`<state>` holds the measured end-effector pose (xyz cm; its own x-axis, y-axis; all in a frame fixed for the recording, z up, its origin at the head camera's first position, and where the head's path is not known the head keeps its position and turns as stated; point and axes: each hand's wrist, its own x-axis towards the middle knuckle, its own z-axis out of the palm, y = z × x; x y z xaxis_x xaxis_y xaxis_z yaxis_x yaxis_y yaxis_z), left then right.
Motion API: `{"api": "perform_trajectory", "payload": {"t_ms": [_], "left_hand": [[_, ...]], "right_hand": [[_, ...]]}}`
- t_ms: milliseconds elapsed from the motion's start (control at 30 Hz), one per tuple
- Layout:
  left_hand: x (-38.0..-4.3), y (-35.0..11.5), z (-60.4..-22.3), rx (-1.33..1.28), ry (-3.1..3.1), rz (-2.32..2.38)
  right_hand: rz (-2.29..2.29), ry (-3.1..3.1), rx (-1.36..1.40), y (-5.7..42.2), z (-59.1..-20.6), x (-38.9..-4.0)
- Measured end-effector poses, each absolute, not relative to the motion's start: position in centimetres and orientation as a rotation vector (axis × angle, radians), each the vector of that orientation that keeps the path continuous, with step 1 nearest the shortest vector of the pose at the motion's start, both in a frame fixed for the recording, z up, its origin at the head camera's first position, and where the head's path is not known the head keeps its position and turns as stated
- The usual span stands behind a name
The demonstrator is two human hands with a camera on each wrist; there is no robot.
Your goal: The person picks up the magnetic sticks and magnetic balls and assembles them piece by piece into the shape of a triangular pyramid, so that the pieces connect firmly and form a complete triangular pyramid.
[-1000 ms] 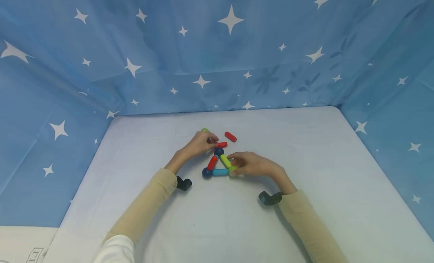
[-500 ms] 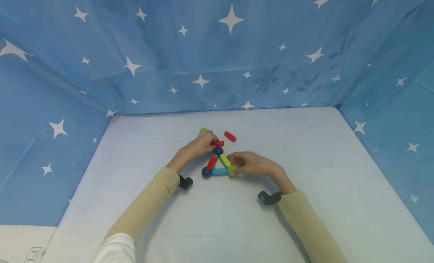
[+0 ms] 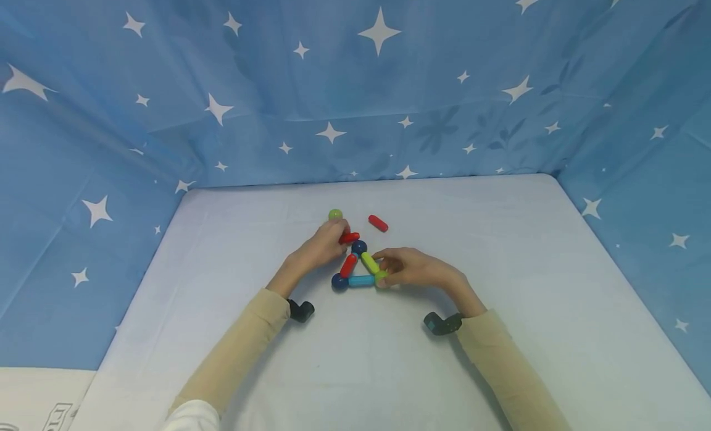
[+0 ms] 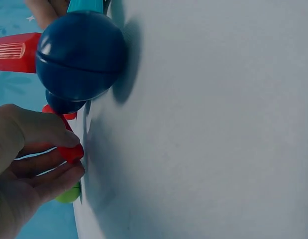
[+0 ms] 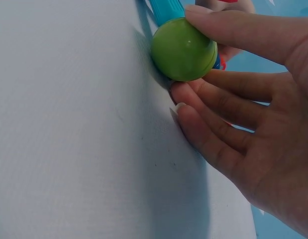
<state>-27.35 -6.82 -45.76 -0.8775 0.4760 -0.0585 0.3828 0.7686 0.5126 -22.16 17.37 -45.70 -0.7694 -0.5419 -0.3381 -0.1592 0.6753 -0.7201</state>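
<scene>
L hand (image 3: pixel 321 246) pinches red rod (image 3: pixel 350 238), R hand (image 3: pixel 418 268) holds green ball (image 5: pixel 181 50); boxed print (image 3: pixel 57 417) btm-left, illegible.

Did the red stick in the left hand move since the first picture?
Yes. In the head view, the held stick has gone left with the left hand, farther from the loose stick, which stayed put.

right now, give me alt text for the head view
A left hand holds a red stick beside a triangular build of sticks and balls, whose green corner ball a right hand grips. Another red stick and a second green ball lie beyond on a white table.
</scene>
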Motion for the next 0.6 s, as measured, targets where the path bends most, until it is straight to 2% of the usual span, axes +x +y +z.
{"api": "perform_trajectory", "payload": {"t_ms": [600], "left_hand": [[-25.4, -7.8, -44.8, 0.763, 2.555, 1.344]], "right_hand": [[-0.936, 2.362, -0.573, 17.5, -45.8, -22.3]]}}
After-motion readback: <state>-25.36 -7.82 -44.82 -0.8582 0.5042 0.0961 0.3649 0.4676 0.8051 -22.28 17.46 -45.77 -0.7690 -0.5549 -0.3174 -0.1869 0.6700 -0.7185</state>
